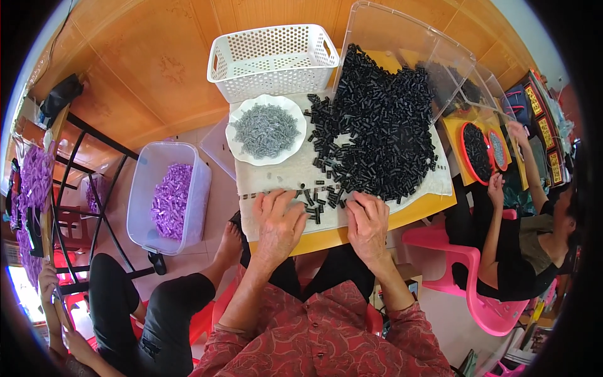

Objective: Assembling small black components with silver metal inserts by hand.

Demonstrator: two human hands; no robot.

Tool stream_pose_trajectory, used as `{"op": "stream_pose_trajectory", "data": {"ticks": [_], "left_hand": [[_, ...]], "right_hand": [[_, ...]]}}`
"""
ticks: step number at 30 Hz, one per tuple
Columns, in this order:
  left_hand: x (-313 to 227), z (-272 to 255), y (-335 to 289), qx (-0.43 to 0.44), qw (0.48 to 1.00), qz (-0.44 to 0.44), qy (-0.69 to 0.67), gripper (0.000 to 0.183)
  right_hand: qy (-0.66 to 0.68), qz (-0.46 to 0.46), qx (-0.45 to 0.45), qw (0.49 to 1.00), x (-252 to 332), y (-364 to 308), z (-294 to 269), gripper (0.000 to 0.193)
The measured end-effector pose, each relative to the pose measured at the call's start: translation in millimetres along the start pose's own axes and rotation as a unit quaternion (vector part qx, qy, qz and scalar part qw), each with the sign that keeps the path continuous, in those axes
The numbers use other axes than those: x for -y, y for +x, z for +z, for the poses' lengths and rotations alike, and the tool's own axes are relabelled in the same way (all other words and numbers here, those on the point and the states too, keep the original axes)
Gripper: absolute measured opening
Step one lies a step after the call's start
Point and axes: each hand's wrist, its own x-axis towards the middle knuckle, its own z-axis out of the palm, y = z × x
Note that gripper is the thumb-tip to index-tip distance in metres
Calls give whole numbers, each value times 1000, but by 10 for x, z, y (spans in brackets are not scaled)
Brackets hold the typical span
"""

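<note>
Black plastic tubes (pixel 377 138), short and glossy, spill in a large heap from a tipped clear plastic bin (pixel 408 28) onto a pale cloth (pixel 270 182). Several loose tubes (pixel 316 204) lie between my hands. My left hand (pixel 276 226) rests at the cloth's near edge, fingers bent down and closed. Against the heap's near edge is my right hand (pixel 368 229), its fingers curled in and closed. Whatever either hand grips is hidden under the fingers. A white scalloped bowl (pixel 233 135) beyond my left hand holds small clear plastic pieces (pixel 267 129).
A white perforated basket (pixel 273 78) stands at the back. Left on the floor is a clear tub (pixel 141 195) with purple pieces (pixel 171 201), near a seated person's legs (pixel 169 308). Another person (pixel 534 251) works at right by a red tray (pixel 466 157) and pink chair (pixel 471 270).
</note>
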Motion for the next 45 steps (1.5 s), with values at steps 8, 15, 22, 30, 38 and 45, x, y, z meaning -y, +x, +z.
{"op": "stream_pose_trajectory", "data": {"ticks": [8, 15, 22, 30, 38, 45], "left_hand": [[61, 7, -45, -9, 1000, -8, -9, 15], [69, 54, 275, -34, 999, 5, -14, 16], [46, 216, 502, 47, 998, 34, 26, 18], [216, 172, 378, 4, 998, 28, -56, 15], [190, 83, 225, -36, 954, -135, -265, 13], [123, 65, 177, -2, 991, -37, -125, 11]], "right_hand": [[23, 2, -8, 1000, 162, -21, 5, 28], [49, 13, -1, 999, 201, -105, 39, 27], [56, 30, 17, 998, 288, -131, 15, 24], [77, 47, 8, 996, 229, -237, 22, 22], [90, 60, 0, 994, 233, -273, 43, 20], [86, 58, 5, 995, 223, -267, 36, 18]]}}
